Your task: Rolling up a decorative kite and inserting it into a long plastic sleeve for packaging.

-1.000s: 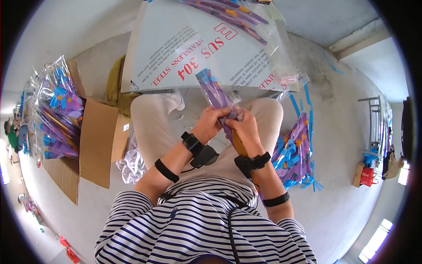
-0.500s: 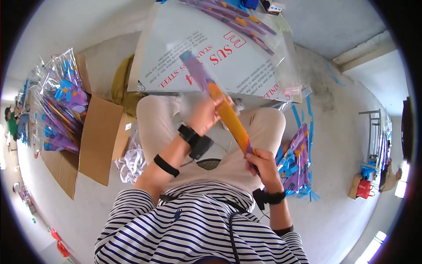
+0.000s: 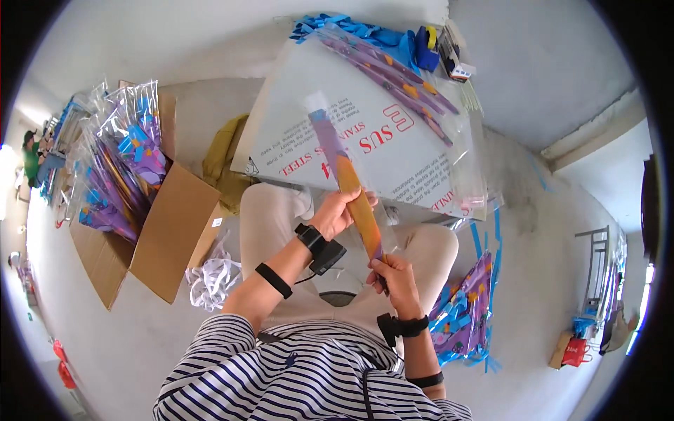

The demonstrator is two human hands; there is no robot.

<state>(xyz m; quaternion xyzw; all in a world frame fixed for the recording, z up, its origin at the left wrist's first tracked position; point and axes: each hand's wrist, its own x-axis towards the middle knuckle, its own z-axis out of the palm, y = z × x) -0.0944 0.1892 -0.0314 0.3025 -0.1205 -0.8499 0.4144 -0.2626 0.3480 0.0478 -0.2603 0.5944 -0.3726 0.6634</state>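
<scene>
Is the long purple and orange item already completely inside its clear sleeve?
Cannot tell. The item lies along the clear sleeve, which extends past its top; the lower end is hidden.

We sit on a pale grey concrete floor [image 3: 140, 351] under bright, even daylight. Ahead, a white board printed in red and black [image 3: 393, 151] lies flat; beyond its far edge the floor meets a plain whitish wall [image 3: 210, 35]. Left of the board's near corner stands an open brown cardboard box [image 3: 168, 238], and more packets trail away along the far left. At the right edge a grey metal rack [image 3: 597, 274] stands with a small red bag [image 3: 574, 351] near it.
</scene>
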